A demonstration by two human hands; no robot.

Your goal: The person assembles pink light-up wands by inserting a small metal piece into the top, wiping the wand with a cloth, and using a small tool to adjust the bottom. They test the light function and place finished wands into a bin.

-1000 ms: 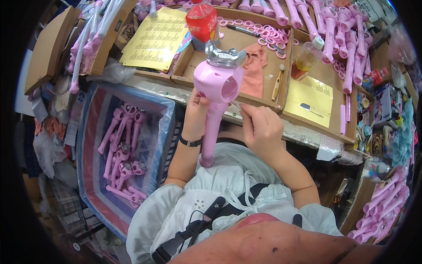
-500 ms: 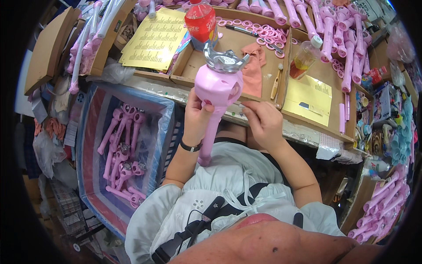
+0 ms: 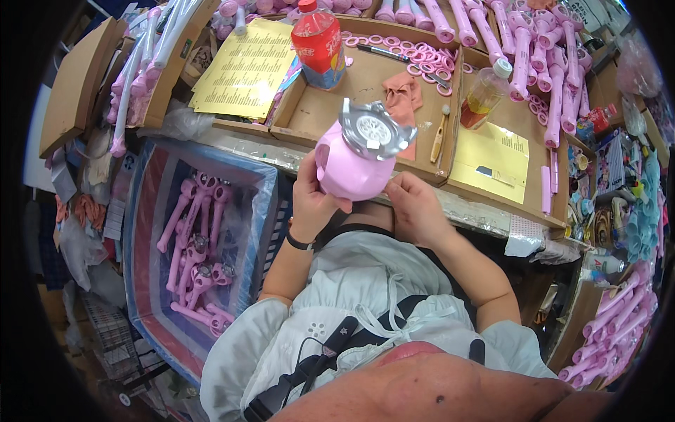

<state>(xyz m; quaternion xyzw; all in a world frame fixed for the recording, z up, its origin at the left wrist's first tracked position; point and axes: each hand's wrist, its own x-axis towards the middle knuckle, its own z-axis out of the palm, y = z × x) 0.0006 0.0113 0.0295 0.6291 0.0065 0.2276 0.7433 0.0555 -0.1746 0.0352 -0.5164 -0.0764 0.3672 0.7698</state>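
Left box (image 3: 181, 65): Open cardboard stood upper left, pink wands (image 3: 143, 65) slanting inside it.
Basket (image 3: 256, 211): Blue-walled and plastic-lined, it sat beside the desk (image 3: 472, 216), with several more crowned pink wands lying in a loose heap.
Sheets (image 3: 242, 70): A yellow printed stack lay on the desk's left part.
Left hand (image 3: 313, 202): It gripped the wand (image 3: 354, 170) just below and around the head, thumb in front; a black band (image 3: 301, 244) circled the wrist.
Red bottle (image 3: 318, 48): Standing, it occupied the left end of a cardboard tray (image 3: 316, 116).
Wand: The pink head was held up in front of the desk's edge, above the lap, its silver crown (image 3: 376, 132) tipped toward the camera; the handle was hidden.
Cloth (image 3: 403, 95): Crumpled and orange, it lay in the tray, partly behind the crown.
Right hand (image 3: 417, 211): Fingers curled close beside the wand's head; whether they pinched anything could not be told.
Rings (image 3: 427, 58): Pink, they lay scattered along the tray's back.
Brush (image 3: 440, 137): It rested by the tray's right wall.
Clear bottle (image 3: 485, 97): Holding amber liquid, it stood behind a yellow card (image 3: 492, 163).
Right box (image 3: 566, 337): More pink wands lay stacked at lower right.
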